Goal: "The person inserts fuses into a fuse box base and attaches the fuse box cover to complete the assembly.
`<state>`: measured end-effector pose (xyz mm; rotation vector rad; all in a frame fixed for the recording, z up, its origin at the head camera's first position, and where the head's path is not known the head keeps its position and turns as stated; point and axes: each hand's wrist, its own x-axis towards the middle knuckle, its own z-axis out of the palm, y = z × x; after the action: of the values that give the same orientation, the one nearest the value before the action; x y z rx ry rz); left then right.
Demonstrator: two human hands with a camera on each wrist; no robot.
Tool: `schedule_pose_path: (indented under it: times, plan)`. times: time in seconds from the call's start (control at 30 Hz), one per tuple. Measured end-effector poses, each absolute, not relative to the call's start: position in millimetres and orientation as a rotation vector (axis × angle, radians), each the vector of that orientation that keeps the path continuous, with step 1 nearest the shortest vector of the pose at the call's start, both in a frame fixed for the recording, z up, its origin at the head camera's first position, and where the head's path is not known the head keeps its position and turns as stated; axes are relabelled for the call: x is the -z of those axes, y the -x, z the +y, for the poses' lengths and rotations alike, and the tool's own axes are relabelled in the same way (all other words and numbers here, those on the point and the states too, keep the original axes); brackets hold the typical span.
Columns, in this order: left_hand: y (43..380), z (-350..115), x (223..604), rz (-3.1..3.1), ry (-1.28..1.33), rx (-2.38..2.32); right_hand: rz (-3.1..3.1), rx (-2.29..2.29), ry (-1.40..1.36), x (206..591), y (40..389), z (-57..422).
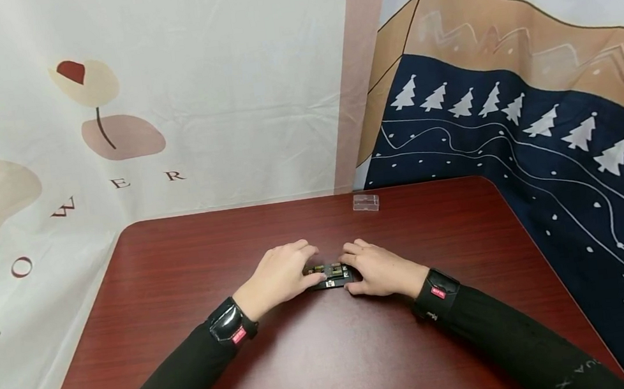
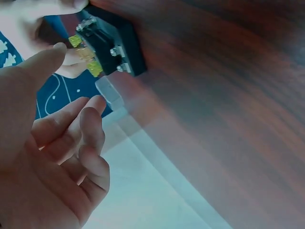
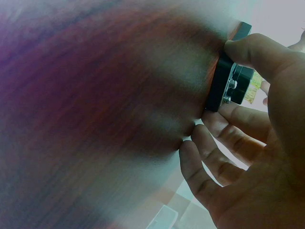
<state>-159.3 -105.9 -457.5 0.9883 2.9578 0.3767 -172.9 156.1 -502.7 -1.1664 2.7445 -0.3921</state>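
Note:
A small black electrical block with metal screw terminals and yellow see-through parts lies on the table. My right hand holds it by its right end. In the right wrist view, the right thumb presses one edge of the black base, the index finger is at the opposite edge, and the other fingers spread onto the tabletop. My left hand is at the block's left end, its fingers loosely bent. In the left wrist view, the left thumb tip is near the yellow parts; contact is unclear.
A clear plastic cover lies at the back edge of the reddish-brown table. Behind the table hang a pale printed curtain and a dark blue one with white trees.

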Motion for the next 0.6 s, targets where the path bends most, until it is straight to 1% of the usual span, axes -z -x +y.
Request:
schedule_pose_path:
  times: [0.6]
  plan:
    - [160, -121, 483, 2.877, -1.008, -0.288, 2.734, 0.391, 1.144, 503, 174, 155]
